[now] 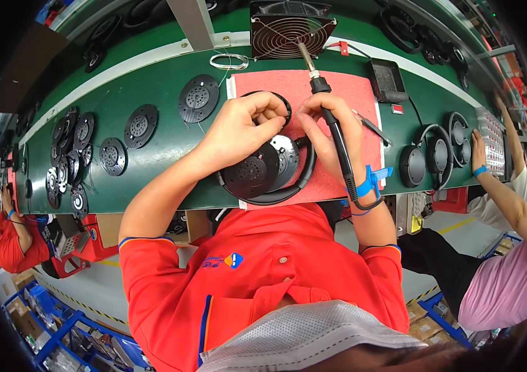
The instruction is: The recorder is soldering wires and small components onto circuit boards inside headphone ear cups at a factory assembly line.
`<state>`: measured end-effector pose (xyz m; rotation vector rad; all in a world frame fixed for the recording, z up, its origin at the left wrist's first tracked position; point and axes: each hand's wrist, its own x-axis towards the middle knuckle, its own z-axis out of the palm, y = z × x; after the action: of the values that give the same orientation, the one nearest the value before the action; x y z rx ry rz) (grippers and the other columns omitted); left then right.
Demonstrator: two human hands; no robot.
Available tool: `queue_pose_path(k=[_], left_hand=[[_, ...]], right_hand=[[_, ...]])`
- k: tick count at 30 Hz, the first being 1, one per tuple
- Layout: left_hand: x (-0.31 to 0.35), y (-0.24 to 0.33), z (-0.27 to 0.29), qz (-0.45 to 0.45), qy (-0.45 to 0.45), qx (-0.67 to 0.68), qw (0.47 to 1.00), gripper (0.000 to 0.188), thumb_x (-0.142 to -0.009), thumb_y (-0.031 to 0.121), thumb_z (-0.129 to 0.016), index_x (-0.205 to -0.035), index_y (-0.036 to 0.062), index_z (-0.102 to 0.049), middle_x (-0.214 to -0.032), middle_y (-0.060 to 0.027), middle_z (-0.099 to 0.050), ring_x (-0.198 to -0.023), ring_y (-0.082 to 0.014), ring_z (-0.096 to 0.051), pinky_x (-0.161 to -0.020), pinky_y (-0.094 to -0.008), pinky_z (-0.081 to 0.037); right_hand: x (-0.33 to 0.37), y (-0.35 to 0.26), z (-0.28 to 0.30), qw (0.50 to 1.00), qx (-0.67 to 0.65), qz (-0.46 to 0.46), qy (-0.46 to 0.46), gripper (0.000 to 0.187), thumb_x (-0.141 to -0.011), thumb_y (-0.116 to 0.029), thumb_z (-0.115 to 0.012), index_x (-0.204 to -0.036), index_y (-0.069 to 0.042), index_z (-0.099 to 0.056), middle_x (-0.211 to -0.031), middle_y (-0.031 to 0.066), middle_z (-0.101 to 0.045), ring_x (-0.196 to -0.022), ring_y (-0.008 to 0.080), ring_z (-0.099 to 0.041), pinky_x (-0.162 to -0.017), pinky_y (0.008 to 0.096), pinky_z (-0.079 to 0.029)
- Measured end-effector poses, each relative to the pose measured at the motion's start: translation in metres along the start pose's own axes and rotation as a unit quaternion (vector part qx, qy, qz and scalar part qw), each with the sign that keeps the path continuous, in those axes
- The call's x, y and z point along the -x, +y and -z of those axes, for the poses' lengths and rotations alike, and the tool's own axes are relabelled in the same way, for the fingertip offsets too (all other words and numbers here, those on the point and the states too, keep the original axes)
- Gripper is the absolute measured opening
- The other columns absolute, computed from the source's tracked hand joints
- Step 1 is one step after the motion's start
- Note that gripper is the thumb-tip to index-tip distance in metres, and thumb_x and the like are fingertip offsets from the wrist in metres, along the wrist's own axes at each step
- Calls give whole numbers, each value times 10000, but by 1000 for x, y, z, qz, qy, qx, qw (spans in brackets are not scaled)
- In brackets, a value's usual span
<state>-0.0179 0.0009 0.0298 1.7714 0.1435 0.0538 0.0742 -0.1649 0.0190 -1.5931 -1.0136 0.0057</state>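
My right hand [338, 124] grips a soldering iron [340, 146] like a pen, its metal tip pointing up and away from me. Thumb and forefinger of that hand also come close together near the left fingertips; whether they pinch a wire is too small to tell. My left hand [245, 121] is closed in a pinch beside the dark curved rim of a round black part; what it pinches is hidden. Below both hands lies a black headphone headband [304, 180] on a pink foam mat [332, 186]. A perforated black speaker disc [251, 175] overlaps a silvery round plate [285, 158] there.
Several speaker discs [141, 126] with thin wires lie left on the green table. A fan [291, 34] stands behind the mat, with a wire coil [229, 61] beside it. Right are a black tray [387, 80], tweezers [372, 127] and headphones [437, 155]. Co-workers sit on both sides.
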Motion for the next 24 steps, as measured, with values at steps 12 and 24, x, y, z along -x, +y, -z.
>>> queue_pose_path(k=[12,24], left_hand=[[-2,-6,13,15,11,42,999,130,-870,118,-650,-915,-4,-666,-822,-34,-640,-752,-84,-559,-679,-224,-459],[-12,-31,24,-100,92,-185,973,118,-751,138,-689,-764,21,-684,-1096,-77,-622,-1091,-278,-493,-950,-358,-393]], right_hand=[[-4,-3,-11,999,-7,-22,-49,250,-778,52,-683,-990,-32,-580,-823,53,-634,-740,117,-612,-674,253,-498],[-2,9,-7,974,185,95,-93,339,-709,44,-714,-1011,-40,-585,-1014,131,-666,-836,283,-647,-703,345,-523]])
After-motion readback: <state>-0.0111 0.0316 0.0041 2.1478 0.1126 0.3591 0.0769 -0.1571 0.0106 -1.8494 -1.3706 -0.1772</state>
